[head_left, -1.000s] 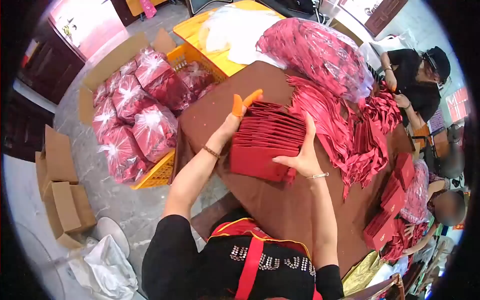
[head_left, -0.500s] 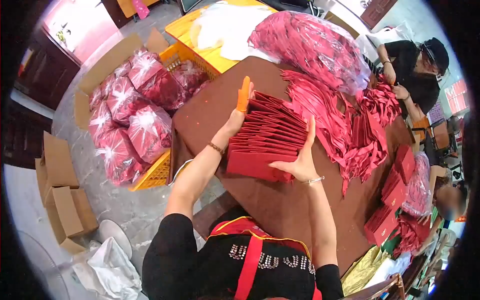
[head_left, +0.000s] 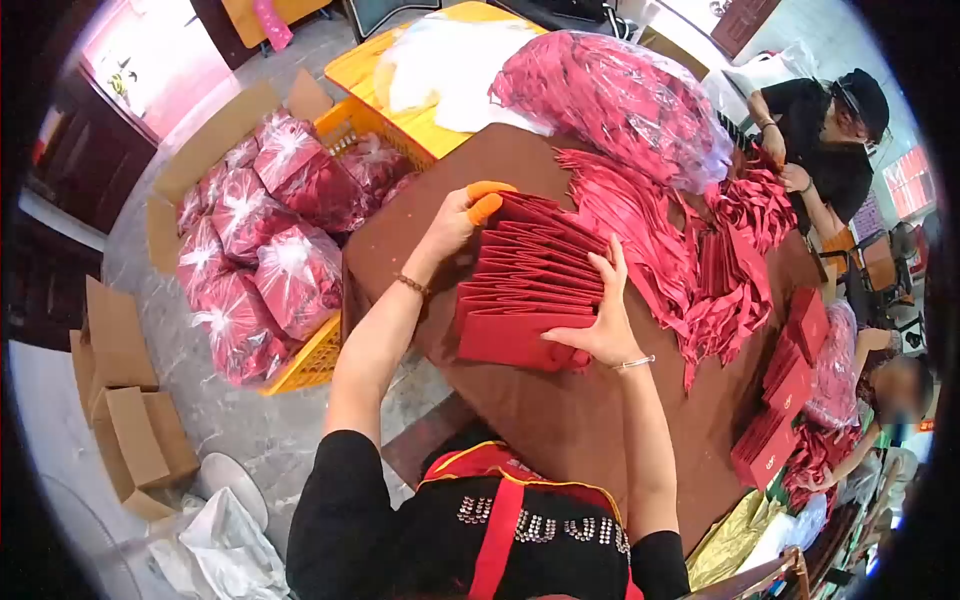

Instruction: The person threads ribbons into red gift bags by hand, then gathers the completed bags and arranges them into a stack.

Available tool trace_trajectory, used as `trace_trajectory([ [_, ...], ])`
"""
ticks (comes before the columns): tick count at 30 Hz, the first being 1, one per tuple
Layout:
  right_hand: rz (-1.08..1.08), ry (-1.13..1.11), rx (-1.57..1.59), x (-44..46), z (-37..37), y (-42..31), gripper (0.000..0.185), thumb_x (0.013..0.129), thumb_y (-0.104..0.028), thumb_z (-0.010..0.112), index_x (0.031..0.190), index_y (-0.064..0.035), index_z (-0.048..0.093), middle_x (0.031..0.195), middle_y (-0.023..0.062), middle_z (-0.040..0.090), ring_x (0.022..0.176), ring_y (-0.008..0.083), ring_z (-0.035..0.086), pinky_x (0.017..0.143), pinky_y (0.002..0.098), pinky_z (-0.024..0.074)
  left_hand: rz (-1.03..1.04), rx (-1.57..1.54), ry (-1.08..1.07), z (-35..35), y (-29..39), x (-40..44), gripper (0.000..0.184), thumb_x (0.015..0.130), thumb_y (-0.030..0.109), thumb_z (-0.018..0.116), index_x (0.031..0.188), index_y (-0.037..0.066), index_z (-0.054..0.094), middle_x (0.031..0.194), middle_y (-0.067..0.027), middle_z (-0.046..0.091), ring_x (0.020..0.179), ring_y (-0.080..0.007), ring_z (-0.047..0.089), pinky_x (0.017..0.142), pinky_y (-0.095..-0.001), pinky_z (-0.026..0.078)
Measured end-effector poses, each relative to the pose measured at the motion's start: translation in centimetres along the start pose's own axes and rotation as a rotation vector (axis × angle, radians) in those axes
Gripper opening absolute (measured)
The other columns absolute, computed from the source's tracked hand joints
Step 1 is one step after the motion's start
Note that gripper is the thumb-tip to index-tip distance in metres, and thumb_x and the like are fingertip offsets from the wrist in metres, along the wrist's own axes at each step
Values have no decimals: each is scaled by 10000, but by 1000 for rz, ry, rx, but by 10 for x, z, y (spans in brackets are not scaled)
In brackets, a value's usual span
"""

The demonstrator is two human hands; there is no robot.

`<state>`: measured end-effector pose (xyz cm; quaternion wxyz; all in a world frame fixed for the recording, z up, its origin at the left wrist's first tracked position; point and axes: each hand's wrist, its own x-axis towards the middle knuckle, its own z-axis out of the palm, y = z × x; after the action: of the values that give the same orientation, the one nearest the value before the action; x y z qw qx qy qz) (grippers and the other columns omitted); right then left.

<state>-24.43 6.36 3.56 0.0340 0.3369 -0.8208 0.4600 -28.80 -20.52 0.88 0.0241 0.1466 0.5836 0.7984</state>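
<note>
Between my hands is a fanned stack of flat red paper bags, raised over the brown-covered table. Orange covers sit on the thumb and a finger of my left hand, which closes on the stack's far left corner. My right hand grips the right side, its thumb across the front bag and its fingers along the edges. Right of the stack, loose red ribbons spread over the table.
A large clear bag of red items lies at the table's far side. Left stands a yellow crate with bagged red goods. Red printed bags line the right edge. One person handles ribbons at the far right; another is lower right.
My left fingers and thumb have folded from upright onto the far left corner of the stack. My right fingers have bent slightly, while that hand keeps its hold.
</note>
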Motion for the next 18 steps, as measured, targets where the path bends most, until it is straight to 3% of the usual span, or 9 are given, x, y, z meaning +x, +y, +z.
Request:
trace_trajectory([
  [6, -18, 13, -216, 1, -6, -12, 1095, 483, -463, 870, 1353, -148, 284, 1479, 236, 9, 1367, 407, 99, 1097, 512, 185, 54, 29, 76, 20, 4, 0, 361, 874, 123, 602, 1207, 3, 530, 1091, -41, 605, 988, -113, 550, 881, -259, 437],
  [9, -54, 22, -265, 1, -7, -13, 1029, 524, -493, 837, 1329, -130, 309, 1479, 248, 46, 1360, 426, 120, 1080, 571, 157, -24, 55, -62, 9, -1, 8, 374, 876, 109, 596, 1223, -7, 515, 1103, -41, 602, 995, -119, 549, 890, -265, 433],
  [11, -119, 45, -377, 2, -8, -16, 979, 548, -504, 819, 1310, -121, 340, 1462, 238, 144, 1355, 419, 147, 1075, 585, 139, 18, 79, -52, 8, -12, 15, 338, 896, 116, 576, 1207, -8, 527, 1102, -39, 603, 996, -117, 546, 887, -268, 432],
  [12, -119, 44, -379, 2, -9, -17, 979, 548, -504, 819, 1310, -121, 340, 1462, 238, 144, 1355, 419, 147, 1075, 585, 139, 101, 66, 98, 6, -21, 17, 294, 899, 111, 577, 1174, 7, 553, 1071, -24, 611, 967, -108, 550, 858, -258, 439],
  [13, -128, 7, -424, 2, -10, -17, 983, 531, -471, 839, 1305, -122, 343, 1451, 230, 172, 1347, 419, 167, 1075, 549, 185, 183, 54, 247, 3, -30, 20, 252, 902, 106, 577, 1141, 23, 579, 1040, -10, 618, 937, -100, 554, 829, -248, 446],
  [15, -136, -28, -468, 2, -12, -15, 989, 515, -437, 859, 1301, -124, 347, 1440, 222, 200, 1340, 420, 187, 1074, 513, 231, 230, 44, 260, -2, -33, 23, 230, 912, 117, 566, 1120, 21, 587, 1021, -1, 623, 913, -89, 553, 809, -240, 446],
  [17, -118, -49, -311, -1, -10, -10, 956, 528, -403, 862, 1287, -116, 357, 1414, 196, 250, 1322, 406, 231, 1068, 500, 258, 306, -17, 341, 4, -23, 20, 225, 917, 119, 557, 1113, 12, 585, 1022, -10, 622, 911, -90, 554, 812, -239, 446],
  [18, -107, -29, -206, -2, -8, -7, 899, 577, -433, 829, 1271, -80, 381, 1373, 211, 291, 1275, 399, 294, 1061, 496, 266, 269, -2, 248, 1, -17, 19, 252, 911, 125, 562, 1138, 16, 573, 1077, -29, 615, 968, -120, 552, 871, -271, 433],
])
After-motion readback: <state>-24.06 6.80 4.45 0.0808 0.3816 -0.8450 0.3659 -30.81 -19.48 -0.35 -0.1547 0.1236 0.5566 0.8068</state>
